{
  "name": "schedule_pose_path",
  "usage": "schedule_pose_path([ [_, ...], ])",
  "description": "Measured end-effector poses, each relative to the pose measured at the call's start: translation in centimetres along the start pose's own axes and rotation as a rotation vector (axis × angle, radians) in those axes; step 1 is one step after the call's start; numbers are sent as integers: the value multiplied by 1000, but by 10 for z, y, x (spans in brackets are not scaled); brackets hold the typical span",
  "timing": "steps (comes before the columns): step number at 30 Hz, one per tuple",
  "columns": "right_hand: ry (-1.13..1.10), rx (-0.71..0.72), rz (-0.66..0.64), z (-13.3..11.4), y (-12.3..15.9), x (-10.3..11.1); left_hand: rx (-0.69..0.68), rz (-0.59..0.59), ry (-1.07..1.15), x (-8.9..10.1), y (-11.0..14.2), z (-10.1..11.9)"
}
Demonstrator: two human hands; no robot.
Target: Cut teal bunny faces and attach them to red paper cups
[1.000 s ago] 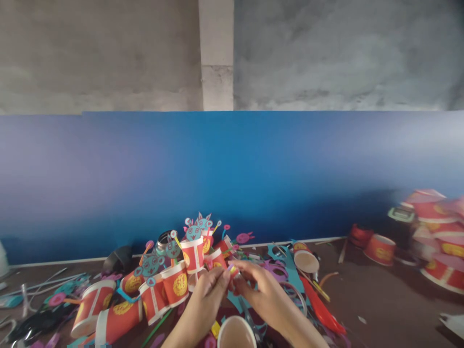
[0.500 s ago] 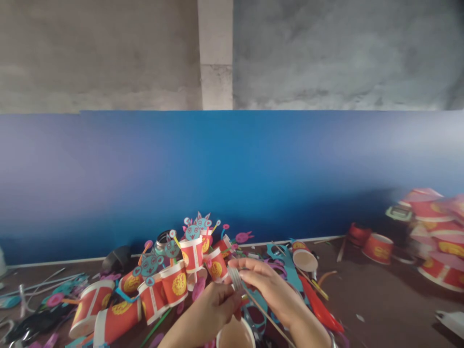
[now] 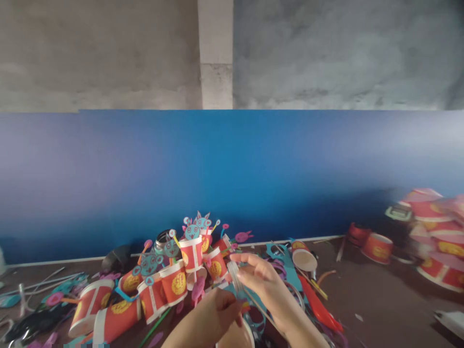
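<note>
My right hand (image 3: 263,285) has its thumb and fingers closed round a whitish, ridged roll (image 3: 236,276), which may be wound string or tape. A thin stick (image 3: 259,305) slants from below the roll toward the lower right. My left hand (image 3: 213,314) is lower and to the left, fingers curled in a pinch; whatever lies between them is hidden. Just beneath it, partly covered, is the open mouth of a paper cup (image 3: 239,336). To the left stand and lie several red paper cups (image 3: 177,284), some topped with blue paper animal faces (image 3: 192,232).
A red tapered object (image 3: 319,307) lies right of my hands, near a tipped cup (image 3: 304,261). Farther right are another red cup (image 3: 377,248) and a pile of cups (image 3: 442,268). Cables and scissors-like handles (image 3: 23,304) lie at far left. A blue panel (image 3: 232,179) stands behind.
My left hand has come away from the roll, moving slightly down and left. My right hand still holds the roll, turned a little and raised slightly.
</note>
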State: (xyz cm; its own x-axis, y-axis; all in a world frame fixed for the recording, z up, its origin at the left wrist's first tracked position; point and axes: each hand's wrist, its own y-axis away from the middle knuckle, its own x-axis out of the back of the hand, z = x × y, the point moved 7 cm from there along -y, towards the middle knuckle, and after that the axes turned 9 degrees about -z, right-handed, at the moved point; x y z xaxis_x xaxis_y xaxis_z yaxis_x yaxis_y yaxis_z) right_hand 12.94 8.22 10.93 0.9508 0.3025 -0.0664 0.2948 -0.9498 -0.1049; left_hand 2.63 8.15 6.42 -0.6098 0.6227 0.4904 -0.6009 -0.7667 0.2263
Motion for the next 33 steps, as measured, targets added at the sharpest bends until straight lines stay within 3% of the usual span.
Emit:
schedule_pose_path([
  [7, -44, 19, -105, -4, 4, -11, -248, 136, 125, 14, -6, 11],
  [13, 151, 45, -122, -11, 8, -12, -343, 248, 352, 22, -7, 4],
  [20, 377, 81, -110, -11, 7, -8, -238, 386, 320, 32, -7, -9],
  [30, 507, 61, -62, -6, 5, -6, -177, 457, 422, 31, -7, -5],
  [33, 539, 44, -40, -7, 7, -5, -176, 459, 353, 31, -8, -7],
])
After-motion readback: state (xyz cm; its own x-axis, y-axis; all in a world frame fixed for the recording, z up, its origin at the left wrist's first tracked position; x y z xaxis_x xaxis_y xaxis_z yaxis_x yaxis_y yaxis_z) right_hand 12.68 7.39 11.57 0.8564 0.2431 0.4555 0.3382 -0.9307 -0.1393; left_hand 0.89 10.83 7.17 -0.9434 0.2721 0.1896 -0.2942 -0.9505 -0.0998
